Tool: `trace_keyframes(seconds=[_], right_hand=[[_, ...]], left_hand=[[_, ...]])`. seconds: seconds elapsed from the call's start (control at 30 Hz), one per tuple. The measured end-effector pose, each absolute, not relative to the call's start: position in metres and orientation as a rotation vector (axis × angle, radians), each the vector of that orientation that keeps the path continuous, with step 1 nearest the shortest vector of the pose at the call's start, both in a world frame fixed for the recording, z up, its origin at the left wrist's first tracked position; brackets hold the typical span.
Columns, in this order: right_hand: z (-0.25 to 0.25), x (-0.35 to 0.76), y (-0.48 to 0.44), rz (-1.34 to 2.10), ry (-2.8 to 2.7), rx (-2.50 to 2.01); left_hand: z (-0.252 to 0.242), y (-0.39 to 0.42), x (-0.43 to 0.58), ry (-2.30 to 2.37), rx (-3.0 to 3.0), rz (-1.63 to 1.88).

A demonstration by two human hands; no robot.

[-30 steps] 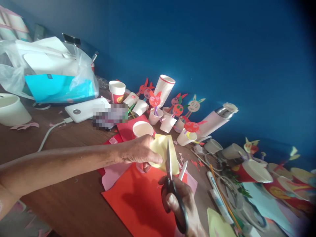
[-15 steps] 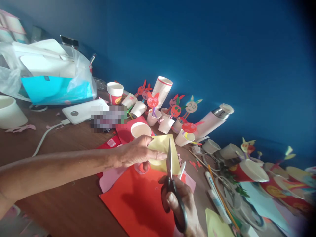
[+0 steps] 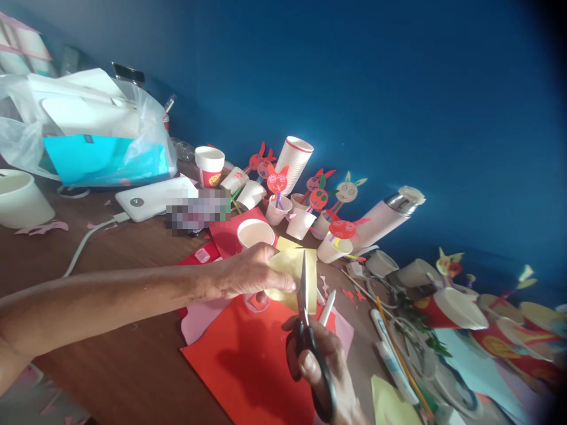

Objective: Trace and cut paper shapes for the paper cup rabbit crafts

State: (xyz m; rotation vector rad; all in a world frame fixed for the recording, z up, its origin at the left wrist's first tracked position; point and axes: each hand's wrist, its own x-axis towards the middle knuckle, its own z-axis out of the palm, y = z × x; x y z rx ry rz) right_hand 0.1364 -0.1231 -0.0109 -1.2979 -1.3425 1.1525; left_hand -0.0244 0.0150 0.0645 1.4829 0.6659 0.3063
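Observation:
My left hand (image 3: 254,273) reaches in from the left and pinches a piece of yellow paper (image 3: 287,260) between thumb and fingers. In my right hand (image 3: 325,363) is a pair of black-handled scissors (image 3: 304,295), blades pointing up and away from me. The blades lie along the yellow paper, near my left thumb; they look closed or nearly so. Beneath both hands lies a red sheet of paper (image 3: 261,366) on pink paper (image 3: 199,321). A white paper cup (image 3: 256,234) stands just behind my left hand.
Small cups with paper animal heads (image 3: 278,182) line the blue wall, beside a stack of cups (image 3: 295,162) and a leaning thermos (image 3: 385,218). A white power bank (image 3: 153,199) and plastic bag (image 3: 150,124) sit left. Red cups (image 3: 447,308), pencil and pens lie right.
The yellow paper has turned slightly, and the scissors' blades lie farther along it, with a strip of yellow showing separately behind. The whole view has shifted a little.

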Motion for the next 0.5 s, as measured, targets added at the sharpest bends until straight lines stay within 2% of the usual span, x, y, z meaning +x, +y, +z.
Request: trace_keyframes(seconds=[0.5], right_hand=[[-0.0092, 0.1355, -0.1227, 1.128, -1.342, -1.302]], left_hand=[[0.0622, 0.0165, -0.0272, 0.667, 1.469, 0.282]])
